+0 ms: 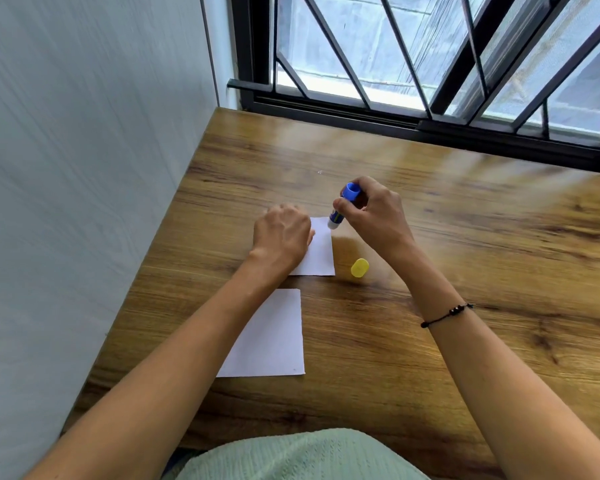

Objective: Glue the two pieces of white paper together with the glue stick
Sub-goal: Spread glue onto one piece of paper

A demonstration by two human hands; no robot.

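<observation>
1. Two white rectangular paper sheets on wooden bench (465,271): far paper (321,252), near paper (274,337), apart.
2. One blue-ended glue stick (342,207), tip on far paper; right hand (373,213) grip closed around it.
3. Left hand (281,233) flat on far paper, holding nothing.
4. One yellow cap (359,268) beside far paper.

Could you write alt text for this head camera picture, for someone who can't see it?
A right hand presses an uncapped glue stick onto a white paper that the left hand holds flat on a wooden table. A yellow cap and a second white paper lie nearby.
</observation>
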